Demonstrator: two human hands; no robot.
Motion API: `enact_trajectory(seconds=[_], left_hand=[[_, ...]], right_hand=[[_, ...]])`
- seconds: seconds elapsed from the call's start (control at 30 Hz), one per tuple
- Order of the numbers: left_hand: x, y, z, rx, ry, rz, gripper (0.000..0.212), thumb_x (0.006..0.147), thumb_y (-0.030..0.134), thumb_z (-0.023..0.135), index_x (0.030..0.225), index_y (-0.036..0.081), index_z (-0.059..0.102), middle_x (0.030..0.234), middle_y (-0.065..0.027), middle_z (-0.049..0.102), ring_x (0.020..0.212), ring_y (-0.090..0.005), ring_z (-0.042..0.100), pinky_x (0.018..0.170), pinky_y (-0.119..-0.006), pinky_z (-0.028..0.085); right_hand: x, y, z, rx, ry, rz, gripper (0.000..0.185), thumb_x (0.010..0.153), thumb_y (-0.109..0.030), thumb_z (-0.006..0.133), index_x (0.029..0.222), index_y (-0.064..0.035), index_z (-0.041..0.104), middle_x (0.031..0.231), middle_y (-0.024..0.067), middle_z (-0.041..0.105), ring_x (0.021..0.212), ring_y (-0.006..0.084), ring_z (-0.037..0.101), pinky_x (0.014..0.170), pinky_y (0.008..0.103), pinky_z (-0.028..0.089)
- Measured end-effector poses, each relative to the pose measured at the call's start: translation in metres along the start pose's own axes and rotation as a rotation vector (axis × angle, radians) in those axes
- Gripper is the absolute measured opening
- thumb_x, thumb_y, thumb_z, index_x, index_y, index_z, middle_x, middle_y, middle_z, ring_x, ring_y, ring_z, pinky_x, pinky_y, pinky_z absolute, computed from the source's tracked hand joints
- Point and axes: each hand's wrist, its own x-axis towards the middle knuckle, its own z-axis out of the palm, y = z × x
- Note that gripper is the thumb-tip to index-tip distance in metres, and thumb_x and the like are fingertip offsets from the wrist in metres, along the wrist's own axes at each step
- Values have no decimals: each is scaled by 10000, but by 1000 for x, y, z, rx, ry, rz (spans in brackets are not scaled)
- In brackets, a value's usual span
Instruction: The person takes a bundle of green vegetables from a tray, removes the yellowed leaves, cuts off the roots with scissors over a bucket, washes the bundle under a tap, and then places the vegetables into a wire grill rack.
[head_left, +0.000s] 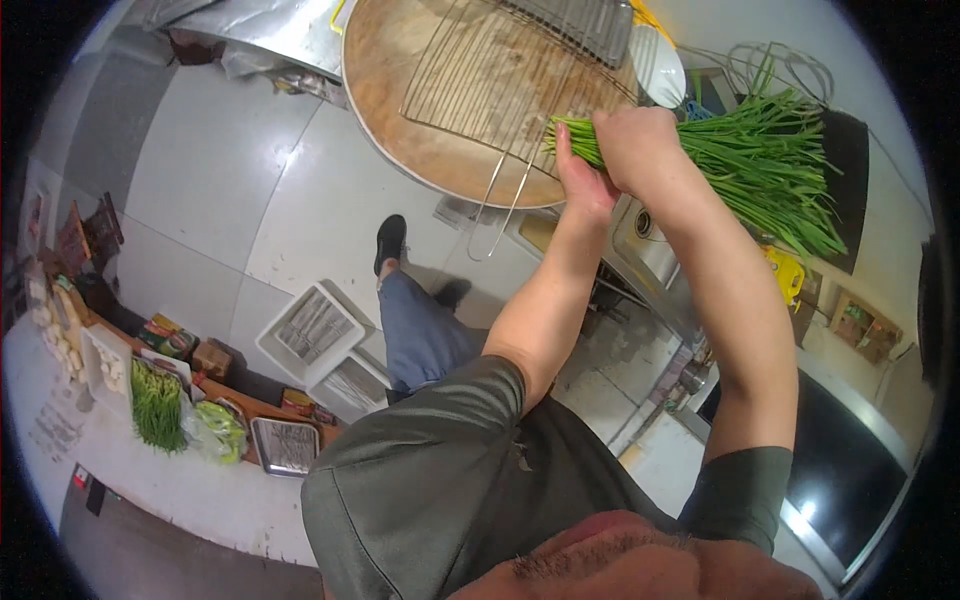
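A thick bunch of garlic chives (757, 165) lies sideways in my hands, its cut stem ends to the left and its green leaves fanning out to the right. My right hand (637, 146) is closed in a fist around the stems. Just left of it, my left hand (589, 180) supports the stem end from below, with the thumb up against the stalks. The fingers of that hand are hidden beneath the bunch. Both hands are over the right edge of a round wooden board (442, 161). A wire grill rack (465, 105) with long wire handles lies on the board.
Beyond the rack sits a grey ribbed tray (577, 26), with a white dish (658, 67) beside it. A sink (637, 240) is under my forearms. White plastic bins (311, 330) stand on the floor by my leg. Behind at left, a counter holds more chives (157, 409) and a metal tray (285, 448).
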Motion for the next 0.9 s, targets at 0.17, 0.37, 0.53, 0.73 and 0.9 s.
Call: enact_trajectory(seconds=[0.17, 0.37, 0.53, 0.73, 0.9], left_hand=[[19, 3, -2, -32, -26, -7, 471, 869, 552, 441, 1021, 135, 599, 1066, -57, 619, 988, -249, 578, 888, -411, 447], [15, -20, -2, -38, 27, -83, 208, 906, 258, 447, 879, 93, 571, 816, -55, 607, 809, -192, 592, 762, -329, 487], [1, -50, -17, 597, -9, -145, 116, 835, 143, 556, 890, 42, 562, 835, -66, 612, 779, -178, 599, 672, -306, 497], [-51, -107, 5, 1769, -517, 97, 281, 709, 77, 656, 951, 3, 533, 859, -137, 625, 816, -282, 619, 701, -372, 499], [-82, -151, -1, 2409, -941, 209, 686, 744, 101, 631, 1323, 2, 276, 1003, -184, 619, 918, -297, 613, 797, -349, 476]], right_hand=[[13, 11, -14, 80, -60, -106, 448, 739, -148, 617, 1179, -146, 536, 936, 108, 646, 809, 274, 654, 653, 389, 516], [-35, 35, 9, 168, 36, -3, 470, 800, -102, 530, 1263, -136, 453, 970, 122, 626, 878, 284, 629, 727, 399, 505], [-107, 58, 55, 524, 6, 68, 708, 685, -203, 731, 1306, -88, 410, 1093, 164, 571, 985, 316, 585, 812, 404, 488], [-173, 80, 154, 1153, 671, 381, 718, 702, -335, 739, 1266, 2, 448, 1258, 184, 494, 1155, 322, 486, 973, 382, 391], [-198, 59, 219, 1794, 875, 492, 609, 675, -285, 780, 1138, 8, 515, 1139, 110, 531, 1012, 207, 549, 876, 329, 442]])
